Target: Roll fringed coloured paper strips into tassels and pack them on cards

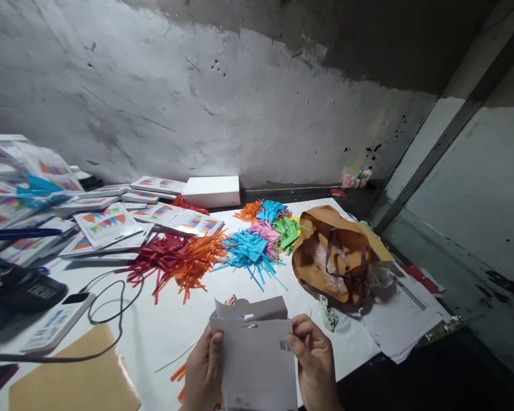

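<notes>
My left hand (202, 374) and my right hand (313, 365) both grip a white paper envelope-style packet (257, 354) at the bottom centre, one hand on each side edge. Its flap at the top stands open, and a bit of coloured paper shows inside. Piles of cut paper strips lie on the white table (163, 331) beyond it: red (154, 260), orange (197, 257), blue (251, 251), pink (263, 231) and green (286, 231).
A brown bag (332, 254) with plastic wrap inside sits right of the strips. Stacks of printed white packets (107, 222) and a white box (212, 191) lie at the back left. A black cable (111, 297), a power bank (55, 322) and brown cardboard (77, 377) are at left. Loose sheets (405, 319) overhang the right edge.
</notes>
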A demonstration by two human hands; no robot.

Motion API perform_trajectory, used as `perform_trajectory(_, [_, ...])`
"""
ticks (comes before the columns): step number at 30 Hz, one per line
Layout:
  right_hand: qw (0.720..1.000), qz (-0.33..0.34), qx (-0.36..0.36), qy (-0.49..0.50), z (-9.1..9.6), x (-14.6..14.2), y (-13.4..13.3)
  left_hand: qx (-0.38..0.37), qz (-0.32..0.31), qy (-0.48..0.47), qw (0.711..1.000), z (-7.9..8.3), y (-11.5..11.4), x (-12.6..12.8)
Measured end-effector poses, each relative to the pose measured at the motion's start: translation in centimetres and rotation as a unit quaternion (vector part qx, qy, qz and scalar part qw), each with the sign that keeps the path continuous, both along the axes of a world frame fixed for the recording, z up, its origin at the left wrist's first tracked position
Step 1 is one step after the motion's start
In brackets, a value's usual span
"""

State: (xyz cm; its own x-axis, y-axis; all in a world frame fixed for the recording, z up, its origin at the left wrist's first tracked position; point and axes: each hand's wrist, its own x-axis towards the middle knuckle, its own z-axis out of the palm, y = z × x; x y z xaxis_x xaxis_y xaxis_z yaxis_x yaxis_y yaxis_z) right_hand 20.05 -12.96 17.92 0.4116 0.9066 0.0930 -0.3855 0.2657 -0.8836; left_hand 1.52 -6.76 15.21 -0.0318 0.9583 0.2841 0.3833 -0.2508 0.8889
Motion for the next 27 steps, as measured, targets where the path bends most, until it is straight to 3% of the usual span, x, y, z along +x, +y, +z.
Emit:
perform_trajectory(6, [0.998,-0.042,-0.013,0.034,-0.1,-0.4,0.1,-0.008,-0.004,0.012,1.0,-0.1,-0.2,-0.2])
perform_trajectory(9, [0.997,-0.053,-0.054,0.036,-0.1,-0.6,0.1,-0.012,-0.002,0.007,1.0,0.2,-0.3,-0.1])
perform_trajectory(16, [0.985,0.083,-0.053,0.141,2.1,-0.2,0.1,-0.017,0.007,0.004,1.0,0.6,-0.5,-0.1])
perform_trajectory(19, [0.981,0.093,-0.05,0.166,2.7,-0.1,0.1,-0.018,0.005,0.006,1.0,0.5,-0.5,0.0])
perform_trajectory(22, [0.992,0.047,-0.039,0.109,2.3,0.0,0.0,-0.014,0.001,0.003,1.0,0.2,-0.5,0.0])
perform_trajectory(27, [0.993,-0.031,-0.032,-0.11,1.4,0.5,-0.3,-0.015,0.0,-0.011,1.0,0.4,-0.7,-0.2])
